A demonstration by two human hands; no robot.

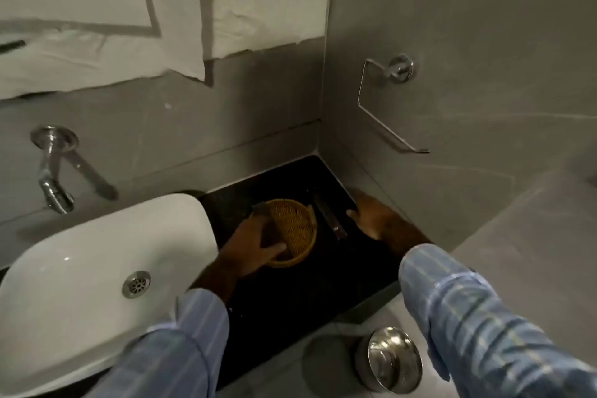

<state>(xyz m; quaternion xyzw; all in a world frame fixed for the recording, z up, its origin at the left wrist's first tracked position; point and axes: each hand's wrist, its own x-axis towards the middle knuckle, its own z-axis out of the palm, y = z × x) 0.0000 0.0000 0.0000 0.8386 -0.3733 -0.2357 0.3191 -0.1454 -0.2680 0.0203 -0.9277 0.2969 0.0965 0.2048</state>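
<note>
Two hands work on the black countertop: left hand grips the near rim of the round woven basket, probably to steady or shift it beside the white washbasin, while right hand rests flat with fingers loose next to a dark narrow bar in the grey-tiled corner under a chrome towel holder.

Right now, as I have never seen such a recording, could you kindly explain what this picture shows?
There is no machine here: a person wears one wide-angle camera on the head, looking down at their two hands. The left hand has its grip on the rim of a round wicker basket on the black counter. The right hand rests open on that counter by the wall. Between them lies a dark narrow strip; I cannot tell what it is. A white sink sits left, a steel bin below.
</note>
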